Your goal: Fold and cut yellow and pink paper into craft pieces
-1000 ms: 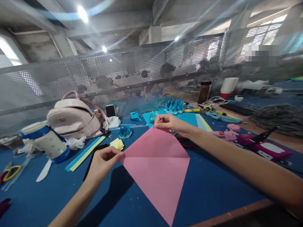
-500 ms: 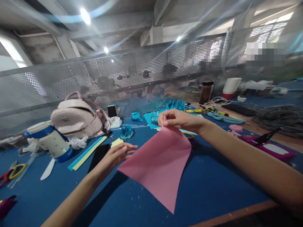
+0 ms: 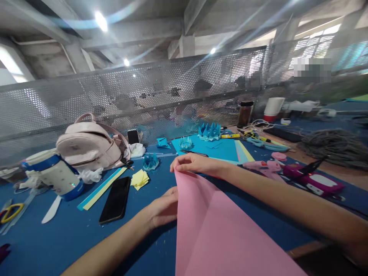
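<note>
Two hands lift a pink sheet over a cluttered blue table.

Far left lie scissors [image 3: 10, 212] and a white-and-blue bottle [image 3: 54, 174] on its side, with a pale pink backpack [image 3: 89, 142] behind. A black phone [image 3: 115, 199] lies flat beside yellow notes [image 3: 139, 178]. The left hand [image 3: 161, 209] sits at the left edge of the pink paper [image 3: 218, 234], its fingertips hidden behind the sheet, so I can't tell whether they grip. The paper rises off the table [image 3: 57, 237] toward the viewer, filling the lower middle. The right hand [image 3: 192, 163] pinches its top corner between thumb and fingers. Beyond are blue folded crowns [image 3: 209, 130] on a blue sheet [image 3: 221, 147], then a pink glue gun [image 3: 263, 166] at right.
</note>
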Motion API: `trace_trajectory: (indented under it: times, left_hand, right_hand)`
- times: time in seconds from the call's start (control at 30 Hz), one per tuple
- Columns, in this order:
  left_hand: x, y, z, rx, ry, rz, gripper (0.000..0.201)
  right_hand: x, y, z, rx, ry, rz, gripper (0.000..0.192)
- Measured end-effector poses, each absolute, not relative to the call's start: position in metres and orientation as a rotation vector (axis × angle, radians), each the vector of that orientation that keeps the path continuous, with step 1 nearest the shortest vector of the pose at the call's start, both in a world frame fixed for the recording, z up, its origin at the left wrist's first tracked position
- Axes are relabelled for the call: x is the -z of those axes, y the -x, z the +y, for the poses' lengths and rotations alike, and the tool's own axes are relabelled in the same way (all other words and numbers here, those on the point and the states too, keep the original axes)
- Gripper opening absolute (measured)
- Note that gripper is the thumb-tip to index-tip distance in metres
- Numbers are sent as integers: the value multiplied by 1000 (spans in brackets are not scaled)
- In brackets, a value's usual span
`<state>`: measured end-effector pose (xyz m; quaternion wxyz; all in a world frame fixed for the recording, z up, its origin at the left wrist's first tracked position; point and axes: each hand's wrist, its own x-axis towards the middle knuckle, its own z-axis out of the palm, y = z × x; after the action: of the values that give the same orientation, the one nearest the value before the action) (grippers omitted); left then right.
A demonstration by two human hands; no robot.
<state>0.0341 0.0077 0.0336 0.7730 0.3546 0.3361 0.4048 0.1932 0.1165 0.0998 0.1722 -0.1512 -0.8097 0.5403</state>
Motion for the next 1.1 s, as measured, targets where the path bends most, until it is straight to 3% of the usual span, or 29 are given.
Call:
trace_trajectory:
  times: [0.27,0.47,0.6,0.73,0.93,1.1]
  left_hand:
    - [-21,-13,-16,-1263,-759,997,54]
    - [-14,3,-28,-1172,-815,1124,57]
    - [-17,18,3,-1129,-1202,1133,58]
    - [-15,24,33,-935,-1399,1119,35]
    - [-10,16,35,-809,-1438,1127,27]
    - [-5,14,28,-848,-1513,1237,18]
  right_hand:
    - [-63,-204,115,-1400,743,-2271,54]
    - [-58,-210,125,-1447,759,-2465,29]
    - [-55,-201,126,-1415,609,-2673,26]
    - [-40,-191,123,-1494,531,-2714,26]
    - [-32,-189,122,-1662,467,-2587,27]
    - [-27,-181,115,-1602,530,-2528,23]
